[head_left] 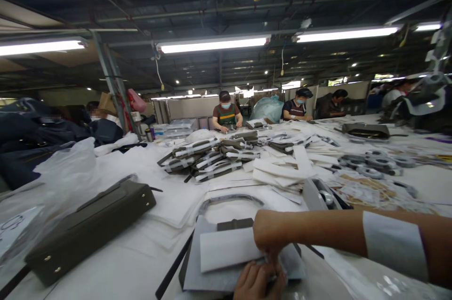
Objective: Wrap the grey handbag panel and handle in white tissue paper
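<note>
A dark olive handbag lies in front of me, its wrapped handle arching away at the far side. Pale tissue paper covers most of its face, and a white padding strip rests across it. My right hand is closed at the strip's right end, its fingertips pointing down and mostly hidden. Right below it, my left hand is closed too, fingers curled over the bag's lower part. The two hands meet there; whatever they grip is too small or hidden to make out.
Another olive bag lies on its side at left, beside crumpled clear plastic. Wrapped bag parts are piled ahead, with white strips to their right. A grey box and tape rolls sit at right. Co-workers sit across the table.
</note>
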`<state>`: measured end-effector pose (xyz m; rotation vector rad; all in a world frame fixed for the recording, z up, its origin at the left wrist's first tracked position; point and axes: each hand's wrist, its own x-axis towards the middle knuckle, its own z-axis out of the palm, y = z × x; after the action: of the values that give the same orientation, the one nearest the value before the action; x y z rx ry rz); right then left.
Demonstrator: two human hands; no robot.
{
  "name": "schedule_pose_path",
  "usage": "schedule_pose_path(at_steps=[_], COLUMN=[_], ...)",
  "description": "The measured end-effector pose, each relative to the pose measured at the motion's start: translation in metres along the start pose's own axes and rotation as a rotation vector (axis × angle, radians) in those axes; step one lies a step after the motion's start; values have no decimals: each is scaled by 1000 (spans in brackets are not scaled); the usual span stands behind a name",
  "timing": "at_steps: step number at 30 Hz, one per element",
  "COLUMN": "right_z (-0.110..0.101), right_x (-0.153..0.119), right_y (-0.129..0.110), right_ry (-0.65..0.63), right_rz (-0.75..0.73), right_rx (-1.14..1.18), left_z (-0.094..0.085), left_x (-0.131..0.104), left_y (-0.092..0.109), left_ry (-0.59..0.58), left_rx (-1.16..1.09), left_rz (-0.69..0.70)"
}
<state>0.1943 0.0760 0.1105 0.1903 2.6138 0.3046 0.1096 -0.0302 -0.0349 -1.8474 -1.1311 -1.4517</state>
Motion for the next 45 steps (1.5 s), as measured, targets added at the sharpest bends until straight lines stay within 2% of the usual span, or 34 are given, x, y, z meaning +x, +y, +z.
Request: schedule_pose_path(at_steps=[4, 8, 15, 21, 25, 29, 32, 34, 36, 38, 42, 45], right_z=[-7, -7, -3, 9, 23, 33, 41, 48, 57, 63, 63, 60], right_x=[0, 3, 7, 11, 14, 4, -8, -14, -16, -15, -6, 3], right_y=[5, 16, 35, 55, 77, 94, 85, 67, 49, 37, 45, 61], right_ry=[-27, 17, 21, 97, 143, 269, 365, 405, 397, 351, 269, 204], right_rz=[-25, -64, -34, 95, 171, 316, 380, 321, 252, 259, 359, 343], right_rx=[58, 73, 170, 291, 458, 536, 571, 601, 623, 632, 721, 878], left_z=[6, 7, -12, -27, -38, -46, -47, -47, -46, -46, -46, -44], left_x=[-4, -4, 8, 17, 20, 23, 21, 19, 18, 18, 18, 18], left_y=[-3, -5, -4, -2, 3, 5, 5, 4, 4, 4, 5, 6], left_ry=[86, 54, -91, -178, -348, -473, -501, -507, -509, -515, -518, -474], left_rx=[-4, -5, -24, -23, -31, -41, -50, -52, -55, -50, -50, -47], left_rz=[107, 128, 152, 172, 92, 72, 55, 46, 46, 42, 34, 40])
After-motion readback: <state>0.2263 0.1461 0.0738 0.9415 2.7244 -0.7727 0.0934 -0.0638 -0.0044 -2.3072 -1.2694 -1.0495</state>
